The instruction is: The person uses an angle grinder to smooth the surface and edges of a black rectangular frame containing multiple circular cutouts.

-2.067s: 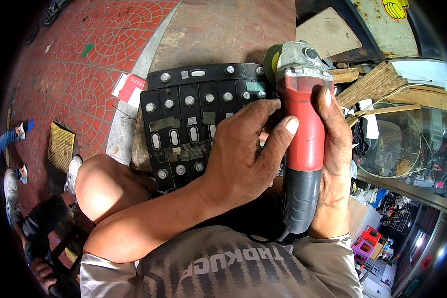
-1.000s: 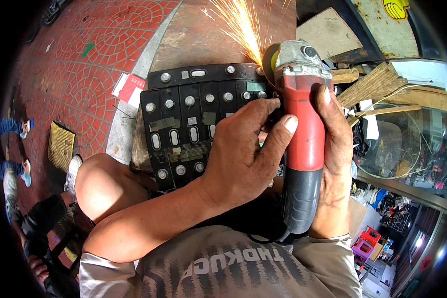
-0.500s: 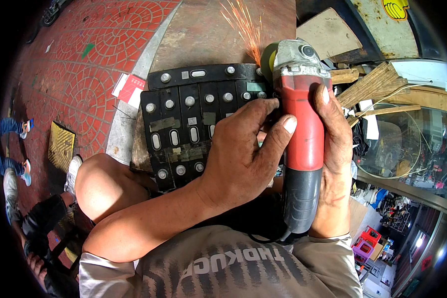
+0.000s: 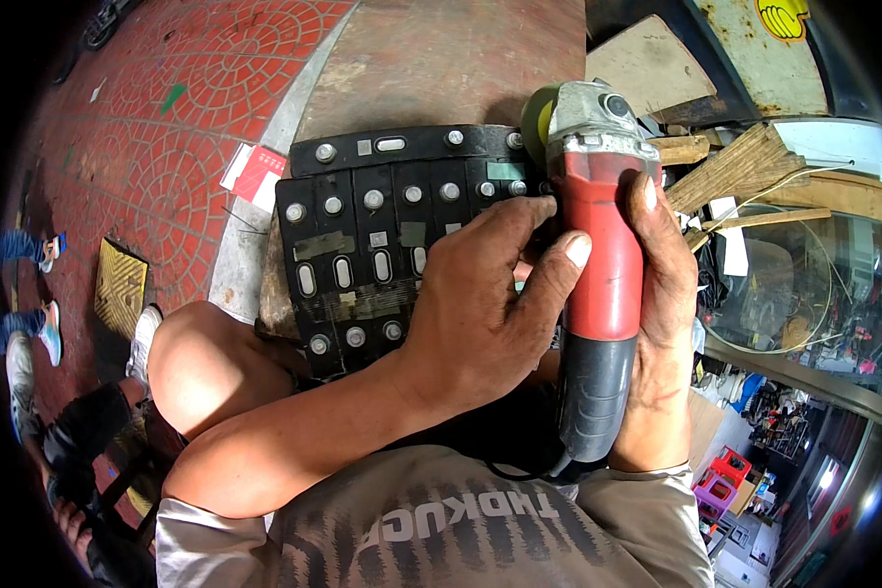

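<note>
A red and black angle grinder [image 4: 603, 265] with a grey metal head points away from me over the right edge of a black slatted block. My right hand [image 4: 668, 260] wraps its body from the right, thumb along the top. From the left, my left hand [image 4: 485, 294] grips the grinder with curled fingers, its thumb pressed on the red housing. The greenish disc [image 4: 539, 122] sits at the head's left side, close to a silver round stud [image 4: 515, 141]. The black block [image 4: 358, 235] carries several such studs, oval light inserts and strips of tape. My left hand hides its lower right part.
Under the block is a brown board [image 4: 431, 69]. Wood offcuts [image 4: 745, 167] and a thin pale cable lie to the right, above a glass-topped case [image 4: 794, 284]. On the left, red paving [image 4: 186, 108] holds a red and white card [image 4: 255, 176]. Another person's legs [image 4: 78, 431] show at lower left.
The orange sparks at the disc have gone. The grinder's head has shifted slightly to the right, away from the stud, with both hands still on the tool.
</note>
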